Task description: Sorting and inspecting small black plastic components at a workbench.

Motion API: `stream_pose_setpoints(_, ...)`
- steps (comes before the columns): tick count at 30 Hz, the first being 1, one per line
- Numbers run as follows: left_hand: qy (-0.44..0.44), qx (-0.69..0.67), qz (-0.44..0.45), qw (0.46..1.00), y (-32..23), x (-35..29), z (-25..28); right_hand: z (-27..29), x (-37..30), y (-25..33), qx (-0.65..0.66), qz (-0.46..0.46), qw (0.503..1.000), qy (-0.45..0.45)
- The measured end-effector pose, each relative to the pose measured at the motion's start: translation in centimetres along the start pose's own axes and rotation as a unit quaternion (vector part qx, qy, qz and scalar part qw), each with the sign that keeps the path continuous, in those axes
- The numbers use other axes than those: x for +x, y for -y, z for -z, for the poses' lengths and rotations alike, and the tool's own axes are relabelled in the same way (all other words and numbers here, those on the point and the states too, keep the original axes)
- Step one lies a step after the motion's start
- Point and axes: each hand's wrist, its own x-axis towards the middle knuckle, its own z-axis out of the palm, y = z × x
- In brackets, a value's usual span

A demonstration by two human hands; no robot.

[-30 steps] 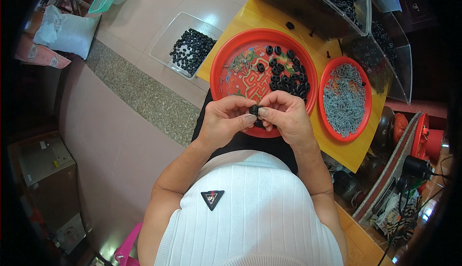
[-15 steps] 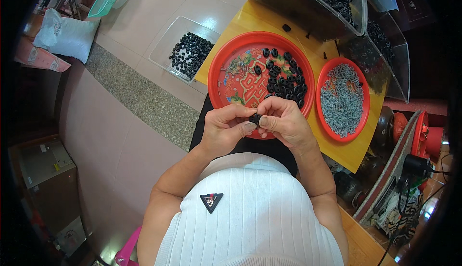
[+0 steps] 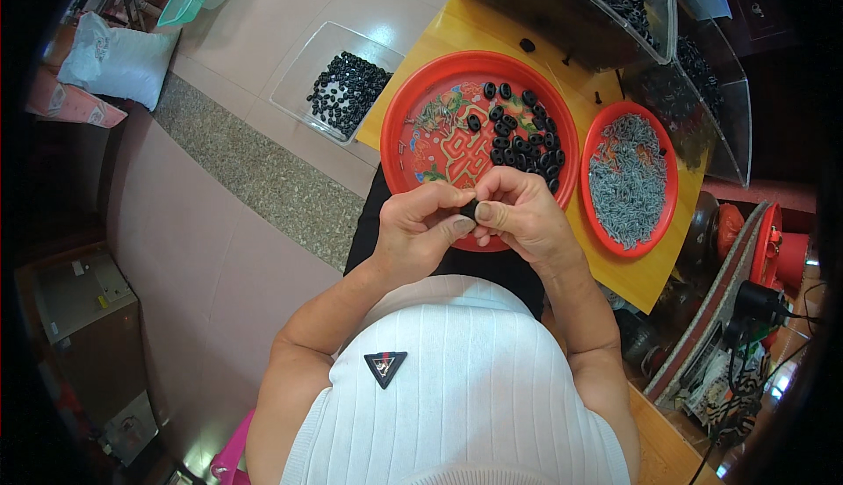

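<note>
Between the fingertips of both my hands is a small black plastic piece [image 3: 470,210], mostly covered by the thumbs. My left hand [image 3: 423,226] pinches it from the left, and my right hand [image 3: 520,213] grips it from the right. Both hands are over the near rim of a round red tray [image 3: 395,165] with a printed pattern. Black oval two-holed pieces [image 3: 527,156] crowd the tray's right side. Loose silver screws [image 3: 439,114] are scattered at its left. An oval red tray [image 3: 606,241] to the right carries a heap of grey screws [image 3: 628,191].
The trays stand on a yellow wooden table [image 3: 430,37]. Clear bins [image 3: 606,42] of black parts rise at its far right. A transparent tub [image 3: 294,90] of black pieces sits on the floor beyond the table's left edge. A white sack [image 3: 123,64] lies farther left.
Both hands remain closed on the black piece, its angle slightly altered between the fingers. The hands have shifted a little to the right and away from me.
</note>
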Motion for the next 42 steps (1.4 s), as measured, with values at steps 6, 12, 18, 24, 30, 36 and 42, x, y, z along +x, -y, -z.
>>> stream_pose_setpoints(6, -0.055, -0.160, 0.054, 0.984, 0.9, 0.1, -0.2, -1.2, -0.3, 1.0, 0.034, 0.023, 0.999, -0.031)
stream_pose_setpoints(12, -0.062, -0.171, 0.055, 0.982, -0.1, 0.3, -1.4, -1.0, -0.9, 1.0, -0.065, 0.038, 0.995, -0.072)
stream_pose_setpoints(18, -0.018, 0.068, -0.009, 0.997, 0.1, -0.5, -1.5, -0.5, -1.7, 2.3, -0.140, 0.038, 0.987, -0.074)
stream_pose_setpoints(24, -0.027, -0.002, 0.043, 0.999, 0.0, -0.5, -2.8, -0.5, -3.0, 3.5, -0.229, 0.021, 0.968, -0.097)
stream_pose_setpoints(30, 0.005, -0.015, 0.078, 0.997, 0.4, -0.8, -2.9, 0.1, -3.6, 2.8, -0.244, 0.014, 0.964, -0.101)
stream_pose_setpoints(36, -0.021, -0.033, 0.092, 0.995, 0.8, -1.3, -3.2, 0.2, -4.0, 2.1, -0.208, 0.030, 0.971, -0.113)
stream_pose_setpoints(42, -0.036, -0.053, 0.079, 0.995, 1.2, -1.4, -3.5, 0.5, -4.2, 1.8, -0.163, 0.032, 0.980, -0.114)
